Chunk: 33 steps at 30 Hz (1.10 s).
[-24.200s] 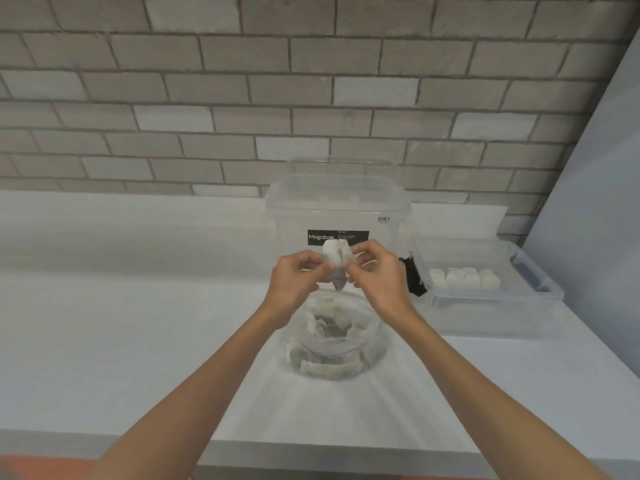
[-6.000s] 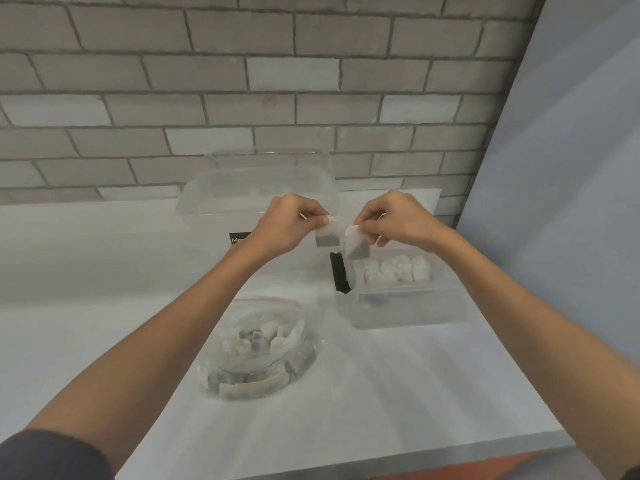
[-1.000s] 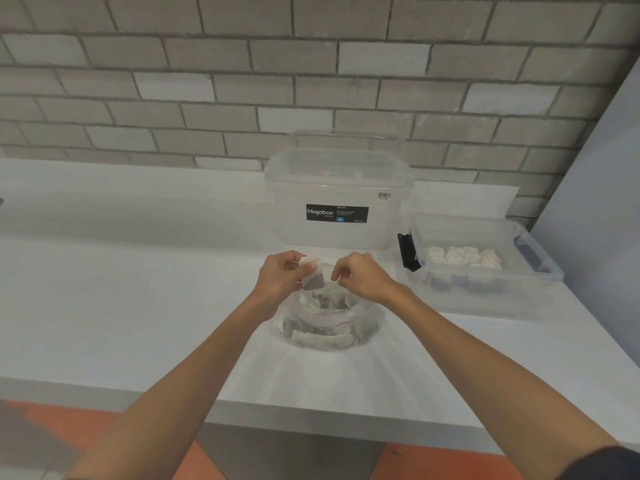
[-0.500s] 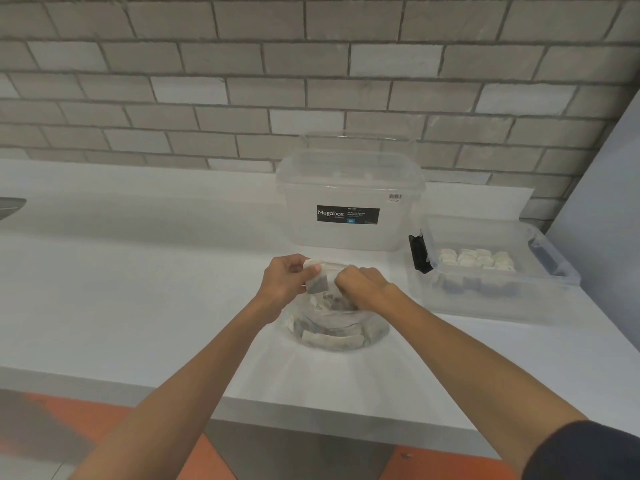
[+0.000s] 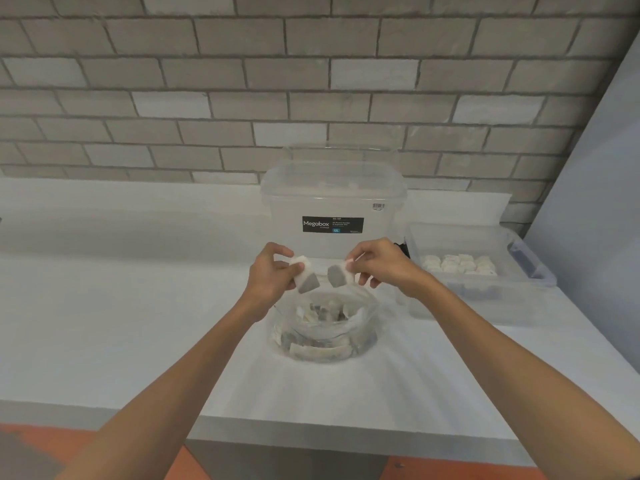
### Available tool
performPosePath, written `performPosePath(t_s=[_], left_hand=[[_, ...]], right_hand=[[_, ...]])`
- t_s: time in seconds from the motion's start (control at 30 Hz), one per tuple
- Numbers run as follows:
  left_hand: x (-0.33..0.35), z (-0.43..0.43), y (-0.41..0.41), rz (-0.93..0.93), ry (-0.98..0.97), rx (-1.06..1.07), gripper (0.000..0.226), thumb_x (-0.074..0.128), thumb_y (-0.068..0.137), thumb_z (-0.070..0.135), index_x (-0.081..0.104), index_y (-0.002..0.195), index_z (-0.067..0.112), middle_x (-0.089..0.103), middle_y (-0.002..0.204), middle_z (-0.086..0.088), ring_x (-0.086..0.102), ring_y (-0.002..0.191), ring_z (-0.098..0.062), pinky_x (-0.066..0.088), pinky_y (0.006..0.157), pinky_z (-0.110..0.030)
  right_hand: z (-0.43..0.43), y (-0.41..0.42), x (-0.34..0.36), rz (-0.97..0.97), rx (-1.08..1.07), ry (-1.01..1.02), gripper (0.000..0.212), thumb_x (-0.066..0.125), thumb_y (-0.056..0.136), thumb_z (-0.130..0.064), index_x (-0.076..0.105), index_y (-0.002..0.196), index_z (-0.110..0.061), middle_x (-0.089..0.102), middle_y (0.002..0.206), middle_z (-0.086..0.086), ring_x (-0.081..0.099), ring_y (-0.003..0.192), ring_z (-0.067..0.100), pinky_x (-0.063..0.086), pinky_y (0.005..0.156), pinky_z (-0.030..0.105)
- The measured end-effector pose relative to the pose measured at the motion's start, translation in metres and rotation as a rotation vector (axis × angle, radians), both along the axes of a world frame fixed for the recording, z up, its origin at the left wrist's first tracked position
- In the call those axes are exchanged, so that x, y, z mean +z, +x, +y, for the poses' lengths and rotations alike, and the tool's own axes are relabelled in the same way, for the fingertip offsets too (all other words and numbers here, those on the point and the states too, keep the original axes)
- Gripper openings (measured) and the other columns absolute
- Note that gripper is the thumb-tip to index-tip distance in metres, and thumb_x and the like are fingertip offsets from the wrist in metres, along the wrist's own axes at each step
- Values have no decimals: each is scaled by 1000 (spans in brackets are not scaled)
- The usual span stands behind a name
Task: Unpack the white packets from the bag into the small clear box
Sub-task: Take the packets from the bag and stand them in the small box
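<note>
A clear plastic bag stands open on the white counter, with several white packets inside. My left hand pinches one white packet above the bag's left rim. A second packet hangs from the fingertips of my right hand, just above the bag's mouth. The two packets are a small gap apart. To the right sits the small clear box, holding a row of white packets at its back.
A tall clear lidded box labelled Megabox stands behind the bag against the brick wall. A grey panel rises at the right. The counter's front edge is near me, with orange floor below.
Both hands have lifted out of the bag's mouth and drawn apart. The right hand now holds a packet of its own; the left keeps its packet.
</note>
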<state>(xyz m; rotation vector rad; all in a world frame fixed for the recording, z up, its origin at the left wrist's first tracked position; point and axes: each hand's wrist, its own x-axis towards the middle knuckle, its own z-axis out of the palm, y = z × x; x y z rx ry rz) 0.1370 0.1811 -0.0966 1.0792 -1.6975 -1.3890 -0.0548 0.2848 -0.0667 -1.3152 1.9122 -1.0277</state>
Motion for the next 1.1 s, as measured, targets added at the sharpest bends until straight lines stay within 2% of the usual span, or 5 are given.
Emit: performPosePath(t_s=[0.2, 0.37, 0.73, 0.93, 1.1], left_hand=[[21, 12, -25, -38, -148, -217, 15, 63, 89, 6, 59, 99, 17, 70, 74, -11, 64, 67, -18, 58, 65, -28], [39, 24, -58, -27, -160, -334, 20, 67, 87, 8, 65, 103, 20, 72, 78, -10, 67, 75, -20, 58, 67, -29], [68, 35, -138, -124, -259, -407, 3, 72, 84, 24, 73, 83, 22, 74, 83, -4, 63, 75, -11, 45, 68, -24], [75, 42, -196, -153, -361, -408, 8, 72, 83, 28, 74, 83, 21, 64, 68, 11, 53, 59, 7, 36, 53, -5], [61, 50, -248, -243, -421, -497, 10, 72, 83, 26, 74, 89, 18, 72, 84, -3, 64, 78, -12, 50, 75, -23]], right_hand=[[15, -18, 26, -92, -17, -5, 10, 70, 86, -25, 70, 86, -15, 59, 61, -15, 50, 59, 3, 44, 61, 21], [25, -40, 53, -64, 96, 72, 19, 69, 86, -21, 70, 92, -3, 67, 85, -3, 60, 81, 9, 51, 76, 29], [44, -119, 87, -12, 101, 51, 18, 78, 75, -1, 65, 83, -11, 60, 70, -1, 58, 63, 7, 50, 60, 19], [58, -176, 88, 61, 8, 69, 19, 81, 70, -3, 72, 82, -14, 54, 70, 1, 54, 63, 8, 50, 58, 20], [69, -216, 72, 121, -38, 64, 15, 81, 71, -5, 73, 78, -15, 63, 77, 6, 58, 66, 7, 51, 56, 18]])
